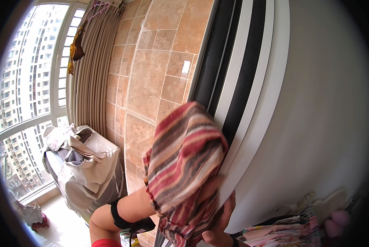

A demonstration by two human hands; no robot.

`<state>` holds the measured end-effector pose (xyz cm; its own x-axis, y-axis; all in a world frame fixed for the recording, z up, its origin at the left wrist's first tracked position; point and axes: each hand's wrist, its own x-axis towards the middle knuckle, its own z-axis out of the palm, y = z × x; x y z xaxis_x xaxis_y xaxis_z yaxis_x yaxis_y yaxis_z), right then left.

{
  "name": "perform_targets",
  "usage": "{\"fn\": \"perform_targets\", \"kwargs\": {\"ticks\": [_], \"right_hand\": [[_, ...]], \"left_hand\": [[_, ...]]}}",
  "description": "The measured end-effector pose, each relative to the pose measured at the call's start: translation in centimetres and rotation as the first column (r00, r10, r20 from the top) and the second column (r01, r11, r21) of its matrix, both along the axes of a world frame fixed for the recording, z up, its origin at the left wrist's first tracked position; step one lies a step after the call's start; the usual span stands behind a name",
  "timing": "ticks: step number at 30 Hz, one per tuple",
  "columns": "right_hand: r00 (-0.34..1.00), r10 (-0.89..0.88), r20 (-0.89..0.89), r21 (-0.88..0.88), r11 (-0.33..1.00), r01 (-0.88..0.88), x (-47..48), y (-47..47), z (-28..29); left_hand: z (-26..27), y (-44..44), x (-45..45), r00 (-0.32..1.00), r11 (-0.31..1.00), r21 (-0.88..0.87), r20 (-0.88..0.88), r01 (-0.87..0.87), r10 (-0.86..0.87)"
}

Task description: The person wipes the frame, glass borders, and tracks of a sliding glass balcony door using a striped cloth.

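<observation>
A striped cloth (184, 154) in red, grey, tan and white, perhaps a garment, bunches up in front of the door frame. My left forearm, with a black strap round it, runs into the cloth from the lower left. Fabric covers most of my left hand (210, 187); only a patch of skin shows near the frame, so its grip is hidden. At the cloth's lower right, my right hand (223, 223) curls its thumb and fingers about the gathered lower folds. The black-and-white door frame (249, 102) rises right behind the cloth.
Left stands a boxy object under a beige cover (89, 185), by a window (30, 61) and a brown curtain (92, 71). A pink hanger (96, 10) with a brown-yellow item hangs above. Tiled wall (150, 80) lies behind; hung clothes (280, 231) are at lower right.
</observation>
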<state>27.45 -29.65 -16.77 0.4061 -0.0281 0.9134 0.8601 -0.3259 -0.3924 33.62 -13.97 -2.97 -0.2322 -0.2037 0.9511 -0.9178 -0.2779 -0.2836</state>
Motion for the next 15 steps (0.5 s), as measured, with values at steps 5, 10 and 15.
{"fn": "perform_targets", "kwargs": {"ticks": [5, 10, 15], "right_hand": [[0.972, -0.198, 0.125, -0.045, 0.978, 0.205, 1.1, -0.4, -1.4], [0.964, -0.242, 0.111, -0.044, 0.968, 0.248, 1.7, -0.5, -1.9], [0.945, -0.283, 0.164, -0.056, 0.954, 0.295, 1.5, -0.7, -1.3]], "left_hand": [[4.0, 1.1, 1.0, 0.991, 0.991, -0.049, 0.036, -0.127, 0.129], [5.7, 1.0, 1.9, 0.990, 0.989, -0.061, 0.029, -0.136, 0.138], [2.9, 0.2, 1.0, 0.996, 0.996, -0.017, 0.022, -0.090, 0.090]]}}
